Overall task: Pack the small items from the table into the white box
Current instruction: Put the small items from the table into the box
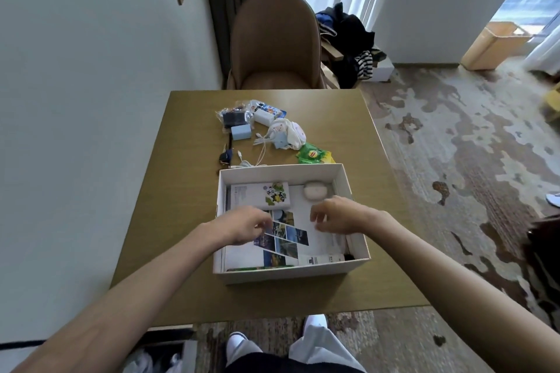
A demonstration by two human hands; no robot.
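Note:
The white box stands on the wooden table in front of me. Inside lie a photo brochure, a white booklet with stickers and a white rounded case. My left hand hovers over the brochere's left part, fingers loosely curled, holding nothing. My right hand hangs over the box's right side with fingers apart and empty. Beyond the box lie a green packet, a light blue charger, white cables, a black keyring and plastic bags.
A brown chair stands at the table's far edge, with dark clothes piled to its right. A wall runs along the left. Patterned carpet covers the floor to the right, and a cardboard box sits far right.

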